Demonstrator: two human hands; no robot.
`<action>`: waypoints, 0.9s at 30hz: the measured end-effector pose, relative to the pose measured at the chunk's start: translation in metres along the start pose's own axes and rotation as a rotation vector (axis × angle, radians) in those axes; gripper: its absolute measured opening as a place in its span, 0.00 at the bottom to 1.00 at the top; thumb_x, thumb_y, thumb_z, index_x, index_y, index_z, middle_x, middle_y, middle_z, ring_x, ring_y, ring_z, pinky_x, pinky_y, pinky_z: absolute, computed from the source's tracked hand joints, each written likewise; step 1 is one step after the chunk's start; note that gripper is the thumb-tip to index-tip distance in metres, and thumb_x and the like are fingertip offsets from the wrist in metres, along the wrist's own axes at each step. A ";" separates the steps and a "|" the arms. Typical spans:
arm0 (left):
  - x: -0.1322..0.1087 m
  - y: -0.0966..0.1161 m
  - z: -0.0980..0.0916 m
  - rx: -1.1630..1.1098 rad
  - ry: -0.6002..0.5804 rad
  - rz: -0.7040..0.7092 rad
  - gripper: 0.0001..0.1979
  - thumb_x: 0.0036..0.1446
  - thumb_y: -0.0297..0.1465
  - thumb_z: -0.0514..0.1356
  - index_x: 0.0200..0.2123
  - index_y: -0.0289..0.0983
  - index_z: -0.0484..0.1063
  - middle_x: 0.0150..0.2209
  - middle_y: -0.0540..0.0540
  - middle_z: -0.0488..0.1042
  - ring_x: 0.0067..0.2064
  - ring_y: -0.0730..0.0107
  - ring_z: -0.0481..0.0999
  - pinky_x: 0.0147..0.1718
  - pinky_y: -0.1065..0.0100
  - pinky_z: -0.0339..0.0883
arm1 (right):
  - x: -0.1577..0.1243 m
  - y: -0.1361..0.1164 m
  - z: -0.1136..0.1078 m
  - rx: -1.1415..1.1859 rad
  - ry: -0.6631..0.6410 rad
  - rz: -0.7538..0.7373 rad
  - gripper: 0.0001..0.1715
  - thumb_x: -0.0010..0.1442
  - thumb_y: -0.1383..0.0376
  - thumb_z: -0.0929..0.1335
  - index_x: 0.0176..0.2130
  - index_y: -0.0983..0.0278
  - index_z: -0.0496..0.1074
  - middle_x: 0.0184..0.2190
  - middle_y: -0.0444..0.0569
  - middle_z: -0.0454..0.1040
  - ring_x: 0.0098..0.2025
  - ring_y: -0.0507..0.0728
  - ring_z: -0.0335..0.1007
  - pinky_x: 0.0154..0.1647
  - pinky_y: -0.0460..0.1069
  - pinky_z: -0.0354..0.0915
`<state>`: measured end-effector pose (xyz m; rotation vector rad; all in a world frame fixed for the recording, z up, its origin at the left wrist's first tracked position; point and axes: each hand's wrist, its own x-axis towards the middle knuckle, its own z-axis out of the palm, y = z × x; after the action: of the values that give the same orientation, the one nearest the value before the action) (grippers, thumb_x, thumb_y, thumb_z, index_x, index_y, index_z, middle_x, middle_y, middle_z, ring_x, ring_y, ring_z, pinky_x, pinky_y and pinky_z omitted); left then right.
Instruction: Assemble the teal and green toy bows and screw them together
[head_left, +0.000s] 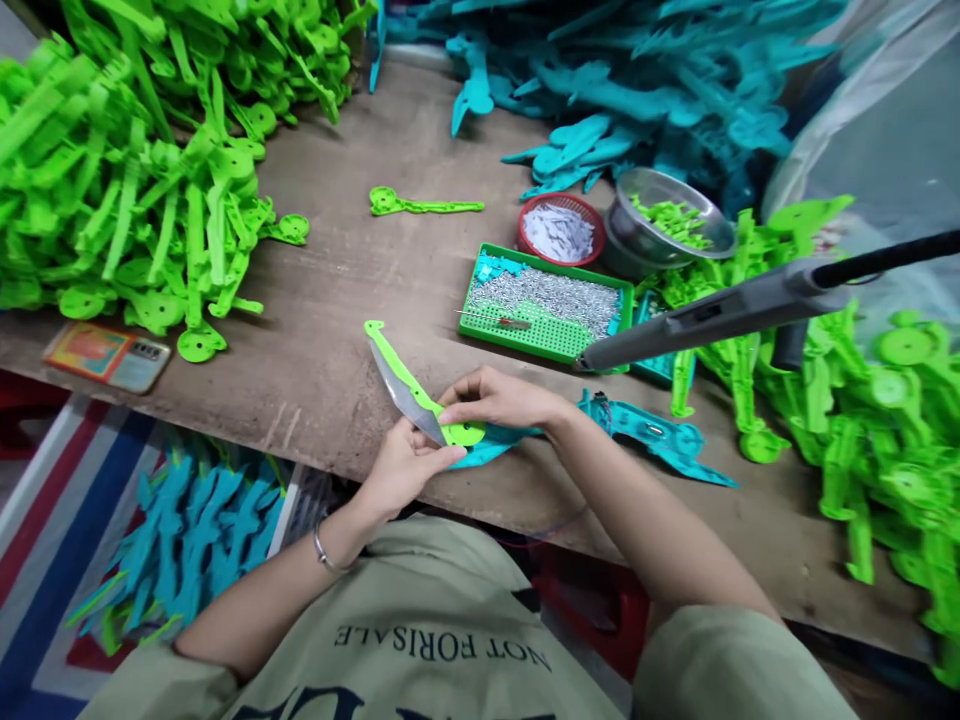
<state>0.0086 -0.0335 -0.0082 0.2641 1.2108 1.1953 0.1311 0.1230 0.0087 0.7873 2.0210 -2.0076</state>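
Note:
A lime-green plastic handle piece (401,365) with a grey blade-like strip (405,398) along one side slants over the near part of the table. My left hand (409,465) pinches its rounded near end from below, the thumb pointing right. From the right, my right hand (499,398) is closed on the same end, thumb and forefinger on the green plastic. Under both hands lies a teal plastic piece (499,440), partly covered. To the right, another teal shell (660,435) lies with its hollow inside showing.
Piles of green parts (135,190) and teal parts (637,80) stand left and at the back. Ahead are a green tray (540,345) of small metal pieces, a red basket (525,240) and a metal bowl (724,235). A grey tool (705,310) hangs at right.

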 end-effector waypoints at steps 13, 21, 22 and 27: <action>-0.005 0.000 0.018 -0.016 0.051 0.063 0.25 0.35 0.36 0.78 0.38 0.34 0.78 0.37 0.43 0.83 0.38 0.63 0.81 0.41 0.63 0.75 | -0.013 0.009 -0.024 0.200 -0.104 0.025 0.24 0.50 0.54 0.78 0.44 0.65 0.82 0.40 0.49 0.82 0.37 0.52 0.74 0.43 0.47 0.69; -0.033 0.018 0.021 -0.246 -0.284 -0.018 0.22 0.51 0.38 0.70 0.49 0.36 0.78 0.48 0.40 0.81 0.53 0.53 0.78 0.53 0.56 0.72 | -0.024 0.002 -0.038 0.383 -0.141 0.131 0.24 0.48 0.56 0.79 0.43 0.67 0.81 0.37 0.48 0.83 0.36 0.52 0.77 0.43 0.47 0.72; -0.035 0.019 0.021 -0.274 -0.316 -0.016 0.22 0.52 0.38 0.69 0.50 0.37 0.78 0.49 0.40 0.80 0.55 0.52 0.77 0.54 0.56 0.71 | -0.026 0.000 -0.039 0.398 -0.138 0.141 0.23 0.49 0.57 0.79 0.42 0.67 0.81 0.36 0.48 0.83 0.35 0.52 0.77 0.42 0.47 0.72; -0.039 0.016 0.021 -0.363 -0.424 -0.011 0.21 0.55 0.40 0.66 0.51 0.38 0.78 0.50 0.39 0.80 0.55 0.50 0.78 0.57 0.52 0.69 | -0.036 -0.011 -0.043 0.429 -0.121 0.172 0.18 0.47 0.59 0.79 0.36 0.68 0.81 0.32 0.48 0.83 0.31 0.51 0.76 0.35 0.45 0.71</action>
<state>0.0216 -0.0493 0.0343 0.2228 0.6143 1.2488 0.1658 0.1573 0.0384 0.8558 1.4203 -2.3497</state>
